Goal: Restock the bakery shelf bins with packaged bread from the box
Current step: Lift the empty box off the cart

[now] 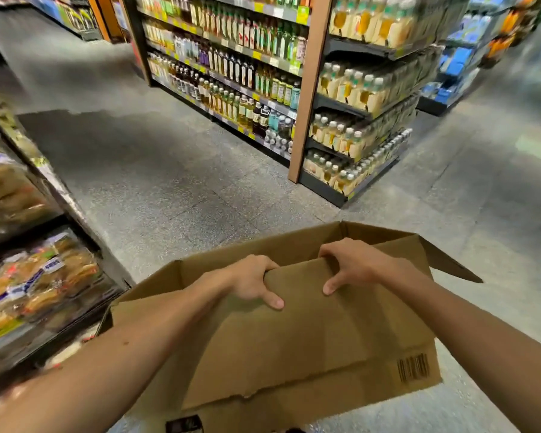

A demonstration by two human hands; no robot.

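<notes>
Gripping the box (294,339) by its near flap, left hand (253,282) and right hand (353,264) curl fingers over the edge; shelf bins (63,195) beside it hold packaged bread (44,276); box contents hidden, so progress unclear

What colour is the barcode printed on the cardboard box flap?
Black barcode on the brown cardboard box; the head view shows it.

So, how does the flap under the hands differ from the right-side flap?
The left hand and right hand grip the near flap; nothing touches the right flap. The near flap shows a broad face; the right flap juts outward as a narrow wedge. Both are brown cardboard.
</notes>
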